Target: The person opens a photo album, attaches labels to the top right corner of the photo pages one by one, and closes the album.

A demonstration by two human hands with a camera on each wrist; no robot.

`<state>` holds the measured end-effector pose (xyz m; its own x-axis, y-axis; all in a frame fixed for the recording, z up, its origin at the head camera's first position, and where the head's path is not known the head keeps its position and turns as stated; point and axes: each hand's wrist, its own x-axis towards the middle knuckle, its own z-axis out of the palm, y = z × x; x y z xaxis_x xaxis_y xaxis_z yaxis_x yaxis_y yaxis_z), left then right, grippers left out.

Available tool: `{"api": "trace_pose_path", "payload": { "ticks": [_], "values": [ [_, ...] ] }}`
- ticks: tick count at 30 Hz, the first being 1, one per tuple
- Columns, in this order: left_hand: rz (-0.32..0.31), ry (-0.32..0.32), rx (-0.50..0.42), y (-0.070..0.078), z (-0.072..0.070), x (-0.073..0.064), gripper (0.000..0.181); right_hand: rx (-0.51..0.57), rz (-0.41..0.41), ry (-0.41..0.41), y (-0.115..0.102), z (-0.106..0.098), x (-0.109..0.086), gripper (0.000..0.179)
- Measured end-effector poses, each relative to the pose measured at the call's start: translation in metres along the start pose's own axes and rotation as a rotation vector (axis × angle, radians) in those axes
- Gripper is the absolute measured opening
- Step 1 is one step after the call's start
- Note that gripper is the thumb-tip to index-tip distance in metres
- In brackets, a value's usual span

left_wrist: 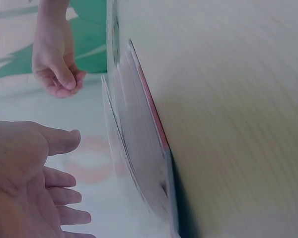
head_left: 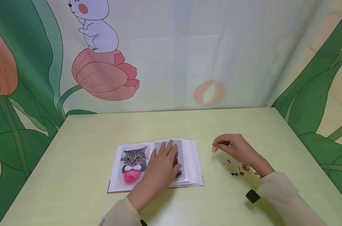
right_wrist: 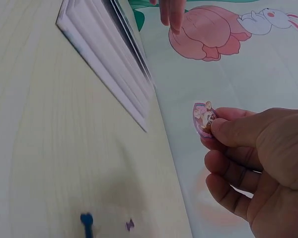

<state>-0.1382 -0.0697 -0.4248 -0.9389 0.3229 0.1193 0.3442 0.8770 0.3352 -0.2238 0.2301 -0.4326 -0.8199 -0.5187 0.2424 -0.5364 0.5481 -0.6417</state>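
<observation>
A photo album lies spread open on the table, its left page showing a cat picture with a pink pompom. Over the right page, my left hand stretches its fingers straight and covers much of a picture with a dark animal. My right hand, raised above the table to the right of the album, pinches a small cartoon sticker between thumb and forefinger. The sticker has a purple edge and a brown-and-white animal figure. Its lower right part is hidden behind the thumb.
Several small stickers lie below the right hand: a blue bone, a tiny dark bone, a brown round one and a larger cartoon one. The pale table meets a printed curtain at its back edge.
</observation>
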Motion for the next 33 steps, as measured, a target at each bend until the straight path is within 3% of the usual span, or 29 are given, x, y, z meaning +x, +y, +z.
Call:
{"api": "trace_pose_path", "payload": {
  "ticks": [11,21,33],
  "values": [
    [-0.058,0.063,0.024,-0.041,-0.007,-0.017,0.07,0.054,-0.034,-0.01,-0.012,0.015,0.023,0.012],
    [-0.15,0.037,0.03,-0.075,-0.015,-0.033,0.071,0.069,-0.041,-0.064,-0.027,0.032,0.044,0.014],
    [-0.215,0.024,0.048,-0.093,-0.018,-0.045,0.073,0.066,-0.082,-0.176,-0.052,0.055,0.077,0.019]
  ]
}}
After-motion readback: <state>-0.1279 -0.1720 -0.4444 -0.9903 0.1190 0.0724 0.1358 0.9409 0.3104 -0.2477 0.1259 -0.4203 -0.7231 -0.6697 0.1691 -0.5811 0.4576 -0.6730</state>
